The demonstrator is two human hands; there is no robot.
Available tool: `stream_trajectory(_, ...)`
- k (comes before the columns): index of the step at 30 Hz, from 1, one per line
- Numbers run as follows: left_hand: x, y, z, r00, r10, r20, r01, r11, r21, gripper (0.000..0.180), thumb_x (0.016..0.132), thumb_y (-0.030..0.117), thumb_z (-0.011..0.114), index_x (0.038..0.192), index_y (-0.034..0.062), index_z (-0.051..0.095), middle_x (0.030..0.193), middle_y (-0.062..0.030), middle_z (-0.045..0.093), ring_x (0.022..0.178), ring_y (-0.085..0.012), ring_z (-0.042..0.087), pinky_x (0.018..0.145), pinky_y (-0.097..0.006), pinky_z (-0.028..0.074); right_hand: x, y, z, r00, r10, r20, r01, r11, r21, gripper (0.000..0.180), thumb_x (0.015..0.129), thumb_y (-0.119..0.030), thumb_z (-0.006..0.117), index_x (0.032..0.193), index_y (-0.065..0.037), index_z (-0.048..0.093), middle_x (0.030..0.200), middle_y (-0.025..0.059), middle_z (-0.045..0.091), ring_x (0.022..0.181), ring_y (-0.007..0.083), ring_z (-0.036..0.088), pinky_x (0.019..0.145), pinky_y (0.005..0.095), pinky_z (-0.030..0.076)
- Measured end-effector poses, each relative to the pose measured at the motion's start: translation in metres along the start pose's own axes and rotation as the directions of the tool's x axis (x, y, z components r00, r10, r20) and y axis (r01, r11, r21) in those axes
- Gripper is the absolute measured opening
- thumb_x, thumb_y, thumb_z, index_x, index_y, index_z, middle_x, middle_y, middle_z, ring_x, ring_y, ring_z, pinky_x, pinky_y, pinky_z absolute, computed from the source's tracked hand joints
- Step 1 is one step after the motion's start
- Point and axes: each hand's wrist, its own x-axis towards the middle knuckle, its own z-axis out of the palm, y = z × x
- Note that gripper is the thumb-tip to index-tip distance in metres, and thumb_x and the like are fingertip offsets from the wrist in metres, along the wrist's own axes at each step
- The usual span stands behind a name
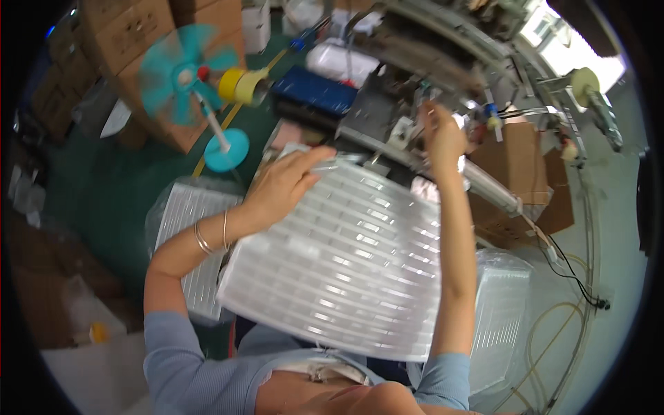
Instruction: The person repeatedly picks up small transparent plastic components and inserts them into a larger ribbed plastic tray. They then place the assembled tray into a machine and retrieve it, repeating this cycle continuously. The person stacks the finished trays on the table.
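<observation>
While our left hand [287, 183] lies flat with fingers spread along the far edge of the clear ribbed plastic tray [339, 263], steadying it on our lap, our right hand [441, 135] is raised toward one o'clock with fingers drawn together at the machine [415, 83]; whether it pinches a small part there we cannot tell, as the motion blurs it. The tray sits dead centre, tilted, its near edge at six o'clock against our body and its far edge lifted toward eleven.

Since only one hand pins the tray, and only at its upper left corner, we judge it could slide off toward five o'clock, where our right forearm crosses over it; a nudge from that arm on its way back might tip it. The sheet looks thin and flexible, so it may also buckle under the left palm.

Farther out, at nine o'clock, a stack of similar trays in a clear bag [190, 242] stands by our left elbow, and another bagged stack [501, 311] rests at four o'clock. A teal desk fan [187, 72] spins at eleven o'clock beside a yellow tape roll [238, 84]; its draught could lift light film. Cardboard boxes [519, 166] sit at two o'clock, and cables [574, 270] trail at three, a possible snag.
</observation>
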Motion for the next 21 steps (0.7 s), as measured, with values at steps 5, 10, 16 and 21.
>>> stream_trajectory(5, -0.044, 0.001, -0.016, 0.959, -0.204, 0.197, 0.226, 0.969, -0.098, 0.033, 0.080, 0.001, 0.061, 0.113, 0.0047, 0.059, 0.113, -0.0111, 0.058, 0.090, -0.0228, 0.059, 0.076, -0.031, 0.048, -0.037, -0.016, -0.027, 0.975, -0.144, -0.171, 0.163, 0.981, 0.103, 0.028, 0.083, -0.014, 0.063, 0.110, -0.004, 0.060, 0.095, 0.0147, 0.063, 0.085, 0.0313, 0.060, 0.076, 0.0393, 0.046)
stream_trajectory(10, -0.092, -0.008, 0.017, 0.948, 0.076, 0.308, -0.107, 0.991, 0.086, 0.028, 0.077, 0.005, 0.064, 0.105, 0.0038, 0.060, 0.103, -0.0106, 0.059, 0.089, -0.0265, 0.059, 0.075, -0.034, 0.049, -0.135, -0.065, -0.048, 0.869, -0.329, 0.370, 0.175, 0.904, 0.391, 0.026, 0.078, -0.006, 0.065, 0.103, -0.009, 0.064, 0.088, 0.0070, 0.061, 0.072, 0.0263, 0.060, 0.062, 0.0340, 0.050)
stream_trajectory(16, -0.103, -0.007, 0.016, 0.929, 0.168, 0.329, -0.302, 0.857, 0.417, 0.021, 0.075, 0.010, 0.065, 0.095, 0.0059, 0.062, 0.102, -0.0079, 0.059, 0.095, -0.0230, 0.058, 0.086, -0.037, 0.041, -0.184, -0.095, -0.041, 0.627, -0.527, 0.574, 0.360, 0.849, 0.387, 0.034, 0.077, -0.007, 0.060, 0.111, -0.013, 0.061, 0.087, 0.0052, 0.057, 0.075, 0.0214, 0.060, 0.058, 0.0313, 0.052)
stream_trajectory(21, -0.101, -0.009, 0.013, 0.937, 0.144, 0.318, -0.288, 0.834, 0.471, 0.020, 0.074, 0.008, 0.065, 0.093, 0.0048, 0.062, 0.105, -0.0093, 0.059, 0.100, -0.0238, 0.055, 0.087, -0.037, 0.041, -0.187, -0.099, -0.038, 0.576, -0.519, 0.632, 0.425, 0.850, 0.311, 0.027, 0.077, -0.006, 0.059, 0.103, -0.011, 0.058, 0.089, 0.0065, 0.056, 0.077, 0.0219, 0.060, 0.059, 0.0323, 0.053)
